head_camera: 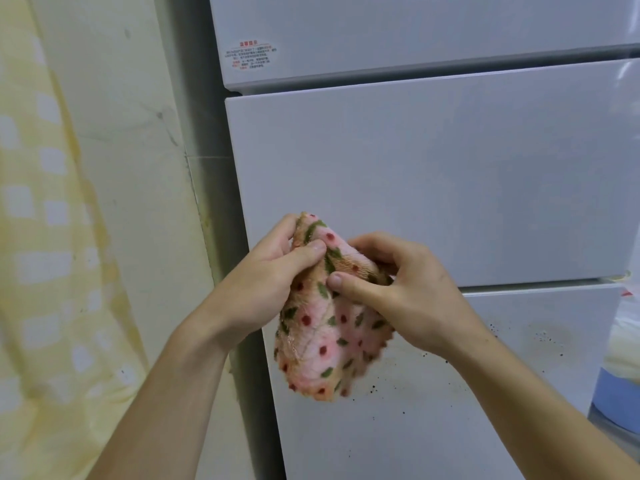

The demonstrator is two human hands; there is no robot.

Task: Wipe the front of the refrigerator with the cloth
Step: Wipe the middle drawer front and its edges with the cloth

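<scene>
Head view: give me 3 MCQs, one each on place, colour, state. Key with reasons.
1. Where are the dark specks on the refrigerator?
A. top door
B. middle door
C. bottom door

2. What colour are the dots on the cloth?
A. red
B. blue
C. black

3. How is the cloth held?
A. left hand only
B. both hands
C. pressed flat on the door

Key:
1 C, the specks scatter over the bottom door, below the seam.
2 A, red dots with green leaves on pink.
3 B, the left hand and right hand both pinch it, bunched, in front of the doors.
</scene>
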